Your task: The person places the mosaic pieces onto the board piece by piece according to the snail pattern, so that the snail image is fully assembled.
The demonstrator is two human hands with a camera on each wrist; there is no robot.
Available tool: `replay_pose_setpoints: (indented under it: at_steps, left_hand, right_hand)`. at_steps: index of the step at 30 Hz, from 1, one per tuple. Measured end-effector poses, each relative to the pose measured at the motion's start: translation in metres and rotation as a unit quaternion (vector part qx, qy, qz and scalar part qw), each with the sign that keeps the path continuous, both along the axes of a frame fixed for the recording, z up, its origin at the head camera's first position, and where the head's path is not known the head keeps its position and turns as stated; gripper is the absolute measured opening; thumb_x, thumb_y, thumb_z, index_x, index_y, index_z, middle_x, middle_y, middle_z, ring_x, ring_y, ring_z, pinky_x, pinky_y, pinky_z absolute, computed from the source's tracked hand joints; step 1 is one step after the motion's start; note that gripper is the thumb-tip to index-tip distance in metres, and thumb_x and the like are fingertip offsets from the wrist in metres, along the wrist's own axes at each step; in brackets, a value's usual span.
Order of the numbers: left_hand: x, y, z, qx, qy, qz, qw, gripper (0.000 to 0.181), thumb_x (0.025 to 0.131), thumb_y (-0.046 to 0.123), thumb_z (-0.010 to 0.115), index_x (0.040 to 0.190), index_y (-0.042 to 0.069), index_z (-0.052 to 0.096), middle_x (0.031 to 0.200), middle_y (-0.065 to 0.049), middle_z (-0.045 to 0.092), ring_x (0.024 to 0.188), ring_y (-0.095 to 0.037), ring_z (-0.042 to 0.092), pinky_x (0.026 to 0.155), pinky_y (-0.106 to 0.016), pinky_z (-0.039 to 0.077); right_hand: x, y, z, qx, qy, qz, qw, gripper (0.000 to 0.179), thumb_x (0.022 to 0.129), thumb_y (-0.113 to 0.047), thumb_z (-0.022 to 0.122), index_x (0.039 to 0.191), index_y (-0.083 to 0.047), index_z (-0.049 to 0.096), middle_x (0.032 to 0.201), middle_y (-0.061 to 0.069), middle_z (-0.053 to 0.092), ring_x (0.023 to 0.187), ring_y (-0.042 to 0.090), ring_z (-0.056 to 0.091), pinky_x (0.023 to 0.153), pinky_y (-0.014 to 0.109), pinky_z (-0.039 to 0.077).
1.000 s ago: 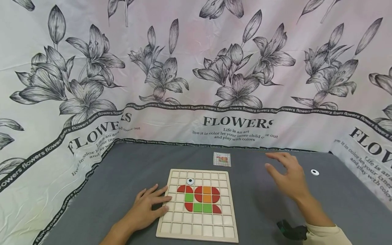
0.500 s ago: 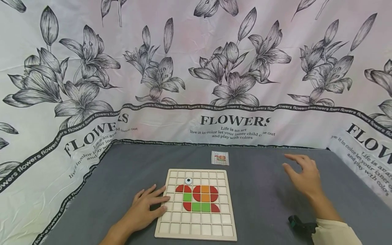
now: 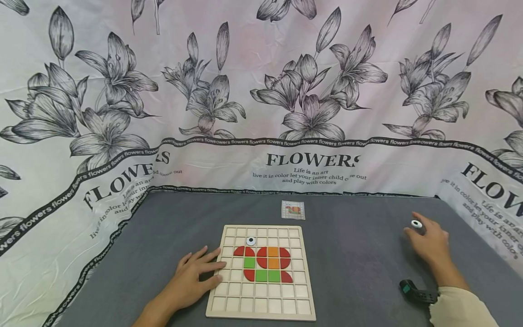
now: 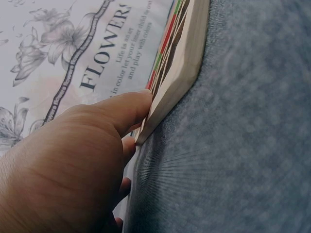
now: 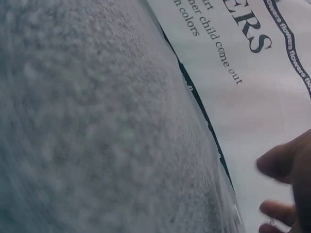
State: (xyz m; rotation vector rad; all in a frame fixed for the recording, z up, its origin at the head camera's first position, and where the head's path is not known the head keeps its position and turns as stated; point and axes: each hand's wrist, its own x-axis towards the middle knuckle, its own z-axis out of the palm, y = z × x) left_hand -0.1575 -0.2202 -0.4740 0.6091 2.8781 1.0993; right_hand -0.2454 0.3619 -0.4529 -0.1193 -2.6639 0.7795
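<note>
My left hand (image 3: pixel 196 279) lies with spread fingers along the left side of a wooden grid board (image 3: pixel 233 306); in the left wrist view its thumb (image 4: pixel 131 109) touches the board's edge. Red, green and orange tiles (image 3: pixel 268 275) form a picture on the board, with one round eye piece (image 3: pixel 251 241) above them. Far to the right, my right hand (image 3: pixel 431 238) reaches over a second black-and-white eye piece (image 3: pixel 416 224). Its thumb and index finger stand apart on either side of that piece. The right wrist view shows only the fingertips (image 5: pixel 272 162), with a gap between them.
A small picture card (image 3: pixel 293 210) with a similar coloured pattern lies behind the board. Grey cloth (image 3: pixel 347 272) covers the table, and a flower-printed curtain (image 3: pixel 310 168) closes it off at the back and sides. A dark strap device (image 3: pixel 416 290) sits by the right sleeve.
My right hand has moved to the right, from beside the second eye piece to around it, its thumb and index finger now flanking it. The left hand and the board have stayed put.
</note>
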Motion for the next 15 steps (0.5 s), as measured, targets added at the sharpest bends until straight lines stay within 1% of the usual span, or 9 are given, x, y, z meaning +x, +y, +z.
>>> replay_pose_setpoints:
  at_steps: [2,4,7,9,10,13,15]
  left_hand:
    - [0.000,0.001,0.000,0.000,0.000,-0.001,1.0000,0.040,0.092,0.046,0.063,0.125,0.024,0.069,0.146,-0.002,0.045,0.139,-0.039,0.025,0.103,-0.067,0.005]
    - [-0.001,0.001,-0.001,0.000,0.002,-0.004,1.0000,0.040,0.092,0.046,0.063,0.125,0.023,0.068,0.146,-0.002,0.045,0.139,-0.040,0.025,0.103,-0.067,0.005]
    - [-0.001,0.003,-0.001,-0.001,0.003,-0.008,1.0000,0.041,0.093,0.046,0.062,0.125,0.023,0.068,0.146,-0.003,0.044,0.139,-0.040,0.025,0.103,-0.068,0.006]
    - [-0.001,0.003,-0.001,-0.001,0.002,-0.007,1.0000,0.041,0.093,0.046,0.062,0.125,0.023,0.069,0.146,-0.003,0.044,0.139,-0.040,0.025,0.103,-0.068,0.006]
    - [-0.001,0.003,-0.001,-0.002,0.000,-0.005,1.0000,0.041,0.092,0.047,0.062,0.125,0.023,0.069,0.146,-0.002,0.044,0.139,-0.039,0.025,0.103,-0.067,0.006]
    - [0.000,0.001,-0.001,-0.002,-0.002,0.000,1.0000,0.040,0.092,0.046,0.063,0.125,0.024,0.069,0.146,-0.002,0.044,0.139,-0.038,0.025,0.104,-0.067,0.005]
    - [0.000,0.000,-0.001,-0.001,0.001,0.001,1.0000,0.040,0.092,0.046,0.062,0.124,0.024,0.069,0.146,-0.002,0.045,0.139,-0.039,0.025,0.104,-0.067,0.006]
  right_hand:
    - [0.000,0.004,-0.001,-0.002,-0.049,-0.006,0.9988,0.062,0.098,-0.023,0.050,0.148,0.006,0.026,0.141,0.041,0.027,0.125,0.064,0.019,0.093,0.074,0.019]
    - [0.001,0.008,-0.001,-0.004,-0.087,-0.008,0.9962,0.069,0.098,-0.029,0.048,0.151,0.004,0.018,0.144,0.040,0.020,0.124,0.067,0.013,0.089,0.078,0.018]
    - [0.001,0.011,-0.003,-0.001,-0.110,-0.008,0.9939,0.073,0.098,-0.032,0.048,0.151,0.004,0.012,0.144,0.041,0.018,0.122,0.069,0.012,0.085,0.078,0.018]
    - [0.001,0.011,-0.005,0.003,-0.110,-0.010,0.9939,0.073,0.099,-0.033,0.047,0.151,0.004,0.013,0.142,0.043,0.020,0.120,0.069,0.015,0.083,0.077,0.019]
    - [0.001,0.011,-0.006,0.003,-0.104,-0.013,0.9945,0.071,0.098,-0.031,0.048,0.150,0.005,0.016,0.141,0.043,0.022,0.119,0.069,0.018,0.083,0.076,0.020]
    - [0.001,0.007,-0.009,-0.009,-0.069,-0.031,0.9971,0.061,0.097,-0.024,0.049,0.145,0.009,0.029,0.135,0.039,0.038,0.114,0.064,0.027,0.083,0.072,0.023]
    - [0.001,0.005,-0.011,-0.017,-0.041,-0.043,0.9981,0.053,0.095,-0.017,0.050,0.139,0.011,0.039,0.125,0.036,0.047,0.110,0.060,0.032,0.084,0.069,0.025]
